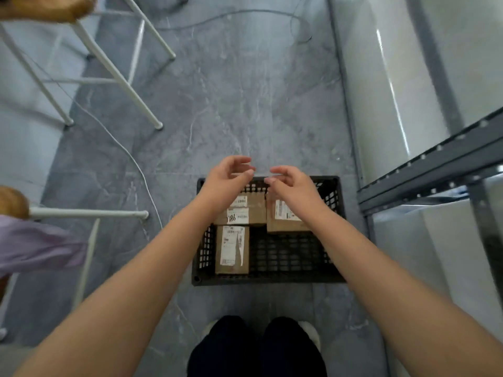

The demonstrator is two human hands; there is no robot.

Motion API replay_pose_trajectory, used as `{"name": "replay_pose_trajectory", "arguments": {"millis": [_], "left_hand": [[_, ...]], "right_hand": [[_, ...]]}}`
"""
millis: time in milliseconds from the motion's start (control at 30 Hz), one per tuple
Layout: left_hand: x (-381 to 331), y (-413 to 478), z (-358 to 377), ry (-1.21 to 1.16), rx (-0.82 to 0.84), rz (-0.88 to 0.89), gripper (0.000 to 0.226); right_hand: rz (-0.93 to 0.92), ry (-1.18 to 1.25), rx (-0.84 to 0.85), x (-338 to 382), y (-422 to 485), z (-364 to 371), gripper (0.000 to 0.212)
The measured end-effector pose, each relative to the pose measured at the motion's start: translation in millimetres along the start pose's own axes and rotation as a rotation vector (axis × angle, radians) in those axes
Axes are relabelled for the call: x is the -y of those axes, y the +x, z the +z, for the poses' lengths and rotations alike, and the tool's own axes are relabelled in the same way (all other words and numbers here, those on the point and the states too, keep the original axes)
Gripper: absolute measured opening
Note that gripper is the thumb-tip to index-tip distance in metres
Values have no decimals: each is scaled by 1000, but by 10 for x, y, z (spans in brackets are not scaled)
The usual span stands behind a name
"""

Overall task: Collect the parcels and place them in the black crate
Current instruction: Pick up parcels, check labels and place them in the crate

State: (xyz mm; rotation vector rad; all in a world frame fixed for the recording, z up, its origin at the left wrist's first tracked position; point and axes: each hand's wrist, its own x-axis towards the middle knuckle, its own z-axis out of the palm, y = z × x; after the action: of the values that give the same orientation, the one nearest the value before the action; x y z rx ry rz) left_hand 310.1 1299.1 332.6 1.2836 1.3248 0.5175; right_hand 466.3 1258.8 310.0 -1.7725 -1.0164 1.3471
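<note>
Head cam, looking straight down. Black crate (272,280) sits on the grey marbled floor (245,104), just ahead of my feet. Parcels are inside it, all brown cardboard with white labels facing up. One long parcel (232,250) lies flat in the near-left corner. Far-left parcel (254,210) touches its far end and carries two labels, one with handwritten digits; can't tell if that's one box or two side by side, my left wrist covers part of it. Far-right parcel (285,223) sits just beside it, partly under my right wrist. Near-right part of the crate shows bare mesh bottom. Both arms stretched out over the crate, hands near each other above its far rim, fingertips close but not touching. Left hand (226,180): fingers loosely curved, thumb apart from them, nothing in it. Right hand (295,186): same, relaxed half-curl, holding nothing. Neither hand touches a parcel or the crate. Around it: white stool legs (119,77) upper left, thin white cable (130,156) running across the floor left of the crate, purple cloth (38,246) at the left edge, dark metal shelf rack (435,170) on the right with pale wrapped bulk behind and under it.
</note>
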Motion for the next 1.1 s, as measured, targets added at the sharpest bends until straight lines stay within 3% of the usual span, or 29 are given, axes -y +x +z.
{"name": "replay_pose_trajectory", "arguments": {"millis": [200, 333, 533, 667, 800, 1100], "left_hand": [[-1833, -845, -287, -144, 67, 202, 21], [-3048, -1423, -365, -110, 163, 372, 21], [-4578, -2125, -452, -127, 139, 612, 19], [-5008, -2423, -424, -111, 137, 676, 15], [-5129, -2653, -345, -17, 172, 729, 14], [-5336, -2732, -426, -57, 185, 839, 17]], "right_hand": [[-182, 50, -138, 1837, -1241, -972, 21], [-315, 22, -211, 2995, -2076, -1552, 22], [-487, 21, -344, 4067, -3021, -2150, 23], [-582, 65, -401, 4315, -3314, -2285, 20], [-668, 80, -403, 4445, -3444, -2323, 21], [-746, 79, -404, 4681, -3529, -2414, 21]]}}
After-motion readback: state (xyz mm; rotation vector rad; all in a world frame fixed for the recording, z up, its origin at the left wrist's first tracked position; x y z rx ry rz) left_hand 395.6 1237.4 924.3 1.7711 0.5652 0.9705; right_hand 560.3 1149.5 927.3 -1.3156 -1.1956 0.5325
